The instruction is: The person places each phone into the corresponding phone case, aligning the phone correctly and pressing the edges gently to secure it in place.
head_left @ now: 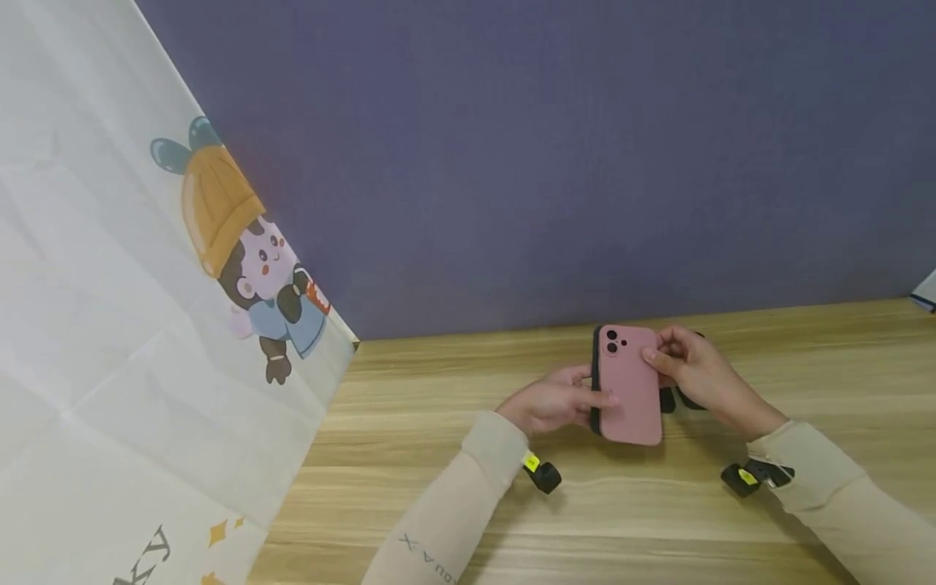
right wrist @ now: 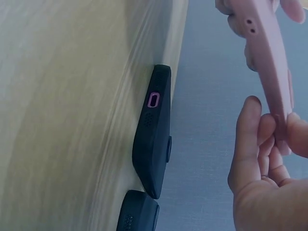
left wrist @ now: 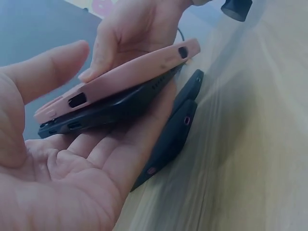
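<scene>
In the head view a pink phone case (head_left: 634, 398) with two dark camera circles stands over a black phone case (head_left: 595, 382), leaning slightly apart from it. My left hand (head_left: 548, 402) holds the black case (left wrist: 108, 113) from below on its fingers. Its thumb sits above the pink case, with a gap in the left wrist view. At the pink case's upper right edge, my right hand (head_left: 705, 374) pinches it between thumb and fingers. Whether either case contains a phone, I cannot tell.
Two more black phone cases lie on the wooden table behind my right hand: one with a purple-rimmed port (right wrist: 153, 130), the other a black case (right wrist: 137, 211) beside it. A grey-blue panel (head_left: 548, 162) rises behind the table. A white sheet with a cartoon figure (head_left: 263, 260) borders the left.
</scene>
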Action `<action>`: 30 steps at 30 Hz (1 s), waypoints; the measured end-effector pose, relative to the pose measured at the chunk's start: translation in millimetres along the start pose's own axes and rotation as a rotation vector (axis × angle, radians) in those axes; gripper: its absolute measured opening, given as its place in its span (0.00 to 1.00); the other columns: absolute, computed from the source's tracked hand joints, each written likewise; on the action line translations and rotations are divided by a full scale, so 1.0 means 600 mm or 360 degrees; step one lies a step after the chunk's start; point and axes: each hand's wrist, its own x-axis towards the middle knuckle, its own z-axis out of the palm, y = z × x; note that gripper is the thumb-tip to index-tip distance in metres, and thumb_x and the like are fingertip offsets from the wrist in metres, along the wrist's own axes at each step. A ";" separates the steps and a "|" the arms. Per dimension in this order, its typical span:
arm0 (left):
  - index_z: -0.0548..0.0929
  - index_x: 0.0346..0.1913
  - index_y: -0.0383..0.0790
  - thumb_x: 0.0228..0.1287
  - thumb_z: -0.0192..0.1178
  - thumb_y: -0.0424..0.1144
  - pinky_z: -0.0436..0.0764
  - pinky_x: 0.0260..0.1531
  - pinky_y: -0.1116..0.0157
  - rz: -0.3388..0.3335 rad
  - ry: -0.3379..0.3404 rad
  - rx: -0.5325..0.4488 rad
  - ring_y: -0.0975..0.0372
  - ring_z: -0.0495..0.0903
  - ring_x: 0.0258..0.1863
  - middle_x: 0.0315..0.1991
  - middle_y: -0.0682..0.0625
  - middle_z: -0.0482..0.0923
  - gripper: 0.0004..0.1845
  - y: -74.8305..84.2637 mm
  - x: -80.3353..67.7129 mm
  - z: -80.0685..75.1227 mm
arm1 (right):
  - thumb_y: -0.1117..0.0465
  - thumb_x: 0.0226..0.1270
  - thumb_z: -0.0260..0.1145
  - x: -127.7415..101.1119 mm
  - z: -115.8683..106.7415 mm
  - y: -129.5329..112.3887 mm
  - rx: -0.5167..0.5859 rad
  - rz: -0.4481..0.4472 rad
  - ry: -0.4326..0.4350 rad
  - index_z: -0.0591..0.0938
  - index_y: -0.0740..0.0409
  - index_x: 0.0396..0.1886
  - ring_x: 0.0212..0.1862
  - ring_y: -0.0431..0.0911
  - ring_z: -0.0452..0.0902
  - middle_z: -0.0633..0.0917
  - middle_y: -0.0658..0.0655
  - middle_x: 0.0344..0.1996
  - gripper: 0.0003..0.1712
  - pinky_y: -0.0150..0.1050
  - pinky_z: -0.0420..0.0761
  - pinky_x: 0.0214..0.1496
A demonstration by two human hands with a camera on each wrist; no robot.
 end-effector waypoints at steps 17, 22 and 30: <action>0.66 0.75 0.46 0.72 0.53 0.21 0.83 0.59 0.54 -0.0010 0.0013 0.0105 0.45 0.77 0.66 0.67 0.30 0.73 0.32 -0.009 0.010 0.012 | 0.45 0.83 0.50 0.001 -0.022 0.000 0.0076 0.0089 -0.0164 0.70 0.68 0.62 0.40 0.40 0.83 0.80 0.59 0.44 0.29 0.40 0.87 0.43; 0.66 0.75 0.47 0.74 0.51 0.22 0.83 0.59 0.54 -0.0014 -0.0059 0.0124 0.46 0.77 0.66 0.67 0.30 0.73 0.31 -0.013 0.004 0.017 | 0.46 0.84 0.49 -0.009 -0.020 -0.004 0.0109 0.0088 -0.0104 0.73 0.65 0.50 0.39 0.40 0.82 0.80 0.50 0.38 0.24 0.38 0.86 0.43; 0.65 0.74 0.38 0.74 0.48 0.20 0.82 0.60 0.53 -0.0027 -0.0121 0.0203 0.43 0.75 0.67 0.68 0.28 0.71 0.29 -0.017 -0.018 0.022 | 0.49 0.84 0.50 -0.037 -0.006 -0.015 0.0121 0.0087 -0.0129 0.74 0.68 0.52 0.37 0.42 0.82 0.80 0.53 0.38 0.23 0.41 0.87 0.42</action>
